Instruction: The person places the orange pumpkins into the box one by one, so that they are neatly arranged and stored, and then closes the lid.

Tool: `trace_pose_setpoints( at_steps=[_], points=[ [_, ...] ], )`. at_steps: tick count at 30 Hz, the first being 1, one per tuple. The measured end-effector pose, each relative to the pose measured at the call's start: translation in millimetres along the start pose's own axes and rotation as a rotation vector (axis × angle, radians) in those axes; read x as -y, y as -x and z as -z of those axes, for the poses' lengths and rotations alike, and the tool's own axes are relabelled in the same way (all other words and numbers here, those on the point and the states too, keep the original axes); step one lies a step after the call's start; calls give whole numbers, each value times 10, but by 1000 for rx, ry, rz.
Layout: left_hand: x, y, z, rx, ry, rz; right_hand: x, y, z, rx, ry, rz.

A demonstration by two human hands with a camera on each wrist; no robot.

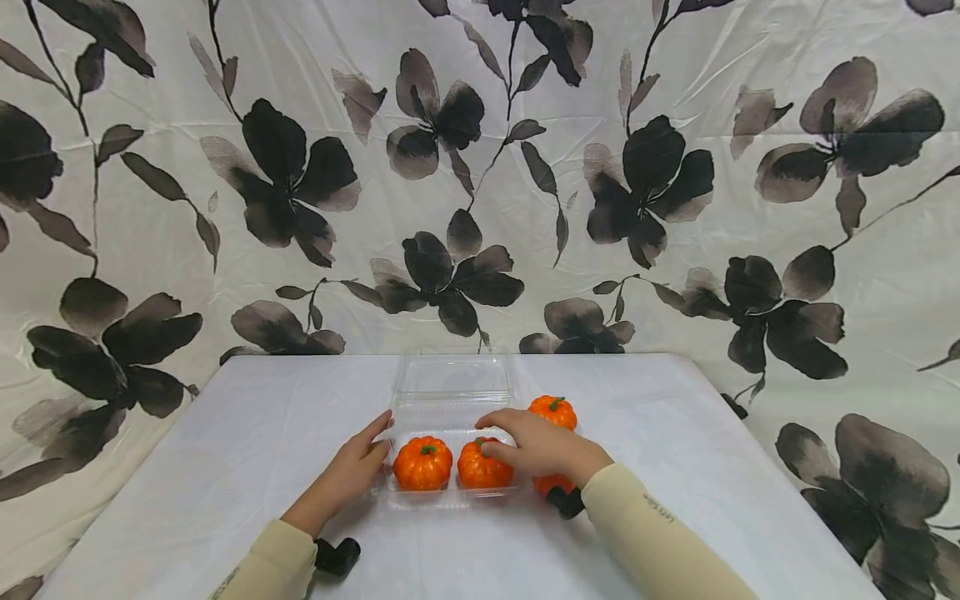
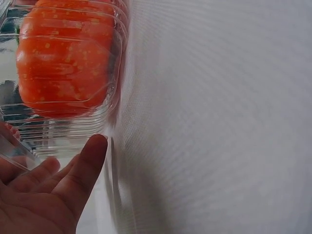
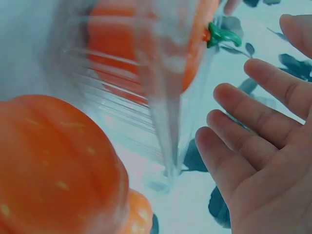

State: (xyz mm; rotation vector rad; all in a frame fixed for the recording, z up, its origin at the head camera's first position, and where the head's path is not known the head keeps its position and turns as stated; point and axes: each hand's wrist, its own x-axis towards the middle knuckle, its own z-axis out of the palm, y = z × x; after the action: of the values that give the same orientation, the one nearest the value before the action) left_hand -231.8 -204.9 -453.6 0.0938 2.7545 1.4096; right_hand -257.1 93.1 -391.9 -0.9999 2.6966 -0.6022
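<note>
A clear plastic clamshell box [image 1: 453, 495] lies on the table with its lid [image 1: 453, 379] folded back. Side by side in its base sit two small orange pumpkins, a left one [image 1: 422, 467] and a right one [image 1: 480, 472], both with green stems. My left hand [image 1: 352, 471] is at the box's left side, its fingers extended along the wall; in the left wrist view a fingertip [image 2: 95, 146] is right at the ribbed wall. Over the right pumpkin hovers my right hand [image 1: 542, 446], palm empty and fingers spread in the right wrist view, near the green stem [image 3: 224, 36].
Two more orange pumpkins are on the table right of the box: one farther back [image 1: 555, 408], one nearer [image 1: 551, 483] and partly hidden by my right arm. A white cloth covers the table [image 1: 300, 400]. Behind it hangs a floral curtain [image 1: 540, 208].
</note>
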Motion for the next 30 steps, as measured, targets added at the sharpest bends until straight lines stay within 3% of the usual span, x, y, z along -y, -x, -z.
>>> trace_pose_setpoints(
  at_steps=[30],
  points=[
    [37, 13, 9, -7, -10, -3, -225, 207, 275, -121, -94, -76]
  ],
)
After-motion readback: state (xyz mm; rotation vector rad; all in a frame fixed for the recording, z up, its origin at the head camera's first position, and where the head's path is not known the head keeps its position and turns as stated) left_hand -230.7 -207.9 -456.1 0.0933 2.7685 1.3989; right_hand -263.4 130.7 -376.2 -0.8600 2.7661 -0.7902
